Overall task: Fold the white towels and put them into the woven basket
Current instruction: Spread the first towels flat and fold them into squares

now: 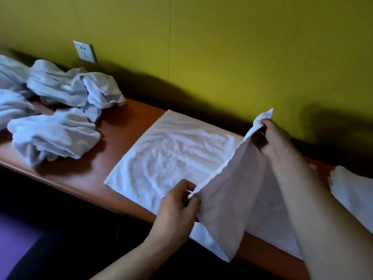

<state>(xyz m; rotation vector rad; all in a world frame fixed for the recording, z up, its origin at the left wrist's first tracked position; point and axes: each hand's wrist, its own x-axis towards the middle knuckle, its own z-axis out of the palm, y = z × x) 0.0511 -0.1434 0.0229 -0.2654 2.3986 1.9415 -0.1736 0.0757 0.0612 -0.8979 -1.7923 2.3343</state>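
Folding has only just begun on the towel spread across the middle of the table: its left part lies flat and rumpled on the wood, while its right edge is lifted clear of the surface and drawn taut between the two hands. The left hand pinches the near corner of that raised edge between thumb and curled fingers, close to the front edge of the table. The right hand grips the far corner, fingers closed round a bunch of cloth near the wall, with a tuft sticking up above the knuckles. From the raised edge the cloth hangs down in a loose sheet and spills a little over the front of the table. By my judgement this is the first fold, right half about to go over left, and no crease is set yet.

Well to the left lies a heap of crumpled towels, at least three or four, tangled and touching one another, none folded. They look like the bulk of the work still to come. At the far right edge of the view another piece of white cloth shows; whether it is a folded towel or a loose one I cannot tell.

The basket is not in view, so nothing shows whether any towel has gone in. A wall socket sits on the wall above the heap. The job looks to be at an early stage.
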